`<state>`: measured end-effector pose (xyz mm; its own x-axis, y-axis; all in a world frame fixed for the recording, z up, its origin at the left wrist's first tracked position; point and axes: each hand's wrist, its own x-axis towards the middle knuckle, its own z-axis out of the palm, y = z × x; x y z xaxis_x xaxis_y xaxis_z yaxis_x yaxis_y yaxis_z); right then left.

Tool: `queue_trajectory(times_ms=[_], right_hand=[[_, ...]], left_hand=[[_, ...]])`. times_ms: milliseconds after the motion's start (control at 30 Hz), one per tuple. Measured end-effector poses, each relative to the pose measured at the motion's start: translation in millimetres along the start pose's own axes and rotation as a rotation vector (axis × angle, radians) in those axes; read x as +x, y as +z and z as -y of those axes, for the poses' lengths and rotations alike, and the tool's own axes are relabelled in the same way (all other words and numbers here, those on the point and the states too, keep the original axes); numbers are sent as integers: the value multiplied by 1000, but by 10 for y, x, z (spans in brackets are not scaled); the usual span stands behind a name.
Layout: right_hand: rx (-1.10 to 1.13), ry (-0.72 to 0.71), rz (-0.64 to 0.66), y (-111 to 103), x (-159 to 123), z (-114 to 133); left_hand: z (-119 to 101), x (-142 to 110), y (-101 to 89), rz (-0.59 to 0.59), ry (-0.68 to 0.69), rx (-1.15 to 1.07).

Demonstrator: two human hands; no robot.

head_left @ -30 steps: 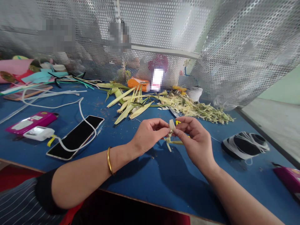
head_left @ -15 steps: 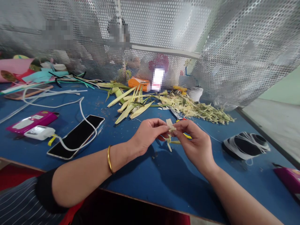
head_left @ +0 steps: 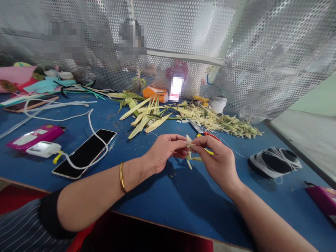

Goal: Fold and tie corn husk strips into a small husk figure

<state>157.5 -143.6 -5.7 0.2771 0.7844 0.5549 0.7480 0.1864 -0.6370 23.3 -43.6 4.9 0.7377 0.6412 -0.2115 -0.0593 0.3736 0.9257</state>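
Observation:
Between my hands is a small piece of pale corn husk (head_left: pixel 189 161), folded or knotted, with short strips hanging below my fingers. My left hand (head_left: pixel 168 149) pinches it from the left between thumb and fingers. From the right, my right hand (head_left: pixel 216 153) grips the same piece with thumb and forefinger. My fingertips hide the middle of the husk. Just beyond my right hand lie scissors with red and yellow handles (head_left: pixel 212 136), partly covered by the fingers. Loose corn husks (head_left: pixel 147 117) and a heap of small knotted husk pieces (head_left: pixel 228 122) lie farther back.
A phone (head_left: pixel 85 154) with a white cable, and a magenta box (head_left: pixel 35 136) lie at left. A thread spool (head_left: pixel 274 162) stands at right, near another magenta item (head_left: pixel 322 203). An orange packet (head_left: pixel 154 94) and a lit screen (head_left: pixel 176 89) stand before a perforated sheet (head_left: pixel 181 31).
The husk's upper end, a wide flat strip before, now looks narrower and folded at my fingertips. My right fingers have shifted slightly, and more of the red scissor handle shows.

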Motion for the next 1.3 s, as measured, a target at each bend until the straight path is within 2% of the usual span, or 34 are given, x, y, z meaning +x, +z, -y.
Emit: queue_trajectory(times_ms=[233, 367, 567, 667, 833, 1033, 1300], right_hand=[[-15, -53, 9, 3, 2, 11], [-18, -114, 34, 2, 3, 13], [2, -90, -21, 17, 7, -14], [63, -56, -5, 22, 8, -31], [145, 73, 33, 25, 1, -24], [105, 158, -1, 29, -7, 6], [207, 210, -22, 37, -11, -15]], left_hand=[[6, 10, -42, 62, -79, -76], [8, 1, -22, 37, -103, -66], [43, 5, 5, -58, 90, 8], [41, 9, 9, -88, 140, 40], [16, -11, 24, -83, 222, 121], [41, -10, 4, -80, 376, 289], [28, -20, 6, -32, 376, 312]])
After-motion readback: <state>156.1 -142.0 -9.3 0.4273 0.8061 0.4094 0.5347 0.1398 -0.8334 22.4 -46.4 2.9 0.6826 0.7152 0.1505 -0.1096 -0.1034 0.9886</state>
